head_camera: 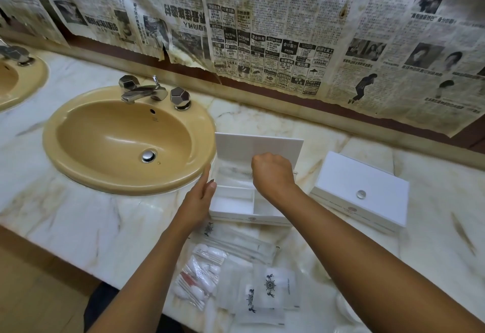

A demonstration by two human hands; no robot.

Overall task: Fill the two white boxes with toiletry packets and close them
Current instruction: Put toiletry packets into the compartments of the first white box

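An open white box [231, 208] with inner compartments stands on the marble counter, its lid [258, 147] raised at the back. My left hand [200, 192] rests flat against the box's left side, fingers straight. My right hand [271, 174] hovers over the rear compartment with its fingers curled down into the box; a clear packet [236, 172] lies there, and whether the fingers grip it is hidden. A second white box [363, 191], closed, with a clear knob on top, sits to the right. Several toiletry packets [236, 272] lie in a heap near the front edge.
A tan sink [78, 175] with chrome taps [147, 91] lies left of the open box. Part of a second basin [39, 75] shows at the far left. Old newspaper [275, 31] covers the wall behind. The marble counter [78, 222] ends at its front edge.
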